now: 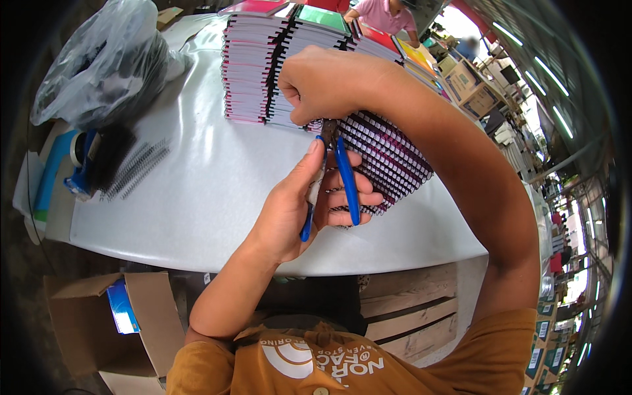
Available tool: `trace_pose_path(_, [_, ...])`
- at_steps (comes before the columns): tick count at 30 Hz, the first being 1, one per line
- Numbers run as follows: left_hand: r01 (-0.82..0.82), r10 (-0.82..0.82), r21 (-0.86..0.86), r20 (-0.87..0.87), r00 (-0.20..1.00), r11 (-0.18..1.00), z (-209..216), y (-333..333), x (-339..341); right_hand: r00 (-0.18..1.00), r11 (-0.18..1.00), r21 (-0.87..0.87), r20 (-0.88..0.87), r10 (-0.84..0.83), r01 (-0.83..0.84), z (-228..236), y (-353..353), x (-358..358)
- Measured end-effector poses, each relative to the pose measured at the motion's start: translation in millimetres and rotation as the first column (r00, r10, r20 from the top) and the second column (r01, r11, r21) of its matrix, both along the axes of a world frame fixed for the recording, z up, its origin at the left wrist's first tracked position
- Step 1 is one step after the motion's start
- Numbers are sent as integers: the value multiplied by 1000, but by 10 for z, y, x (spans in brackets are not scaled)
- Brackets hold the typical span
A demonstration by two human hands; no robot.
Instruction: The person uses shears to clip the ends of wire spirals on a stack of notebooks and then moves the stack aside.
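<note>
- Holding the pliers (pixel 349 187) in my left hand (pixel 289 204), I see their blue handles standing apart, the thumb along one and the fingers loosely spread behind the other.
- Just beyond the head of the pliers I have the right hand (pixel 326 82), its fingers curled in; their tips are hidden, so I cannot tell whether they pinch anything.
- Right of the pliers I see notebooks (pixel 392 155), their coiled spines in slanting rows, purple showing between. The pliers' tips are close to them; touching or apart, I cannot tell.
- Beyond the pliers are tall stacks (pixel 247 72) of more notebooks, with pink and green covers on top.
- Well left of the pliers, loose dark coils (pixel 146 161) lie bunched on the grey table (pixel 217 197).
- Farther left and beyond the pliers sits a clear plastic bag (pixel 112 59).
- Nearer me and left of the pliers, past the table's edge, is an open carton (pixel 155 306) with a blue box (pixel 123 307) inside.
- Far beyond the pliers I see a person (pixel 385 18) in pink.
</note>
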State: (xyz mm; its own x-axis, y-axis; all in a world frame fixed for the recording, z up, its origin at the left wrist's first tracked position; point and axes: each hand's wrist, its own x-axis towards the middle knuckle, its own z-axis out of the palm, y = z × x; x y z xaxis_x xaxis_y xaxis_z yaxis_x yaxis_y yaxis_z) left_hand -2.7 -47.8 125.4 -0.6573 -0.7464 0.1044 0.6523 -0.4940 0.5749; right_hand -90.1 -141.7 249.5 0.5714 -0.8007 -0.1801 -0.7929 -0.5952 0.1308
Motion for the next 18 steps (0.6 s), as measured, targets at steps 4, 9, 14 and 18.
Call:
trace_pose_path(4, [72, -72, -11, -9, 997, 997, -3, 48, 35, 999, 1000, -3, 39, 4, -4, -7, -9, -33])
trace_pose_path(9, [60, -60, 9, -52, 997, 998, -16, -28, -2, 998, 1000, 6, 59, 23, -23, -3, -12, -34])
trace_pose_path(14, [87, -85, 11, -120, 989, 996, -62, -7, 28, 997, 1000, 7, 82, 13, -14, 16, -1, -33])
trace_pose_path(18, [14, -15, -36, -1, 1000, 999, 29, 33, -6, 997, 1000, -15, 82, -7, 8, 50, 12, -54])
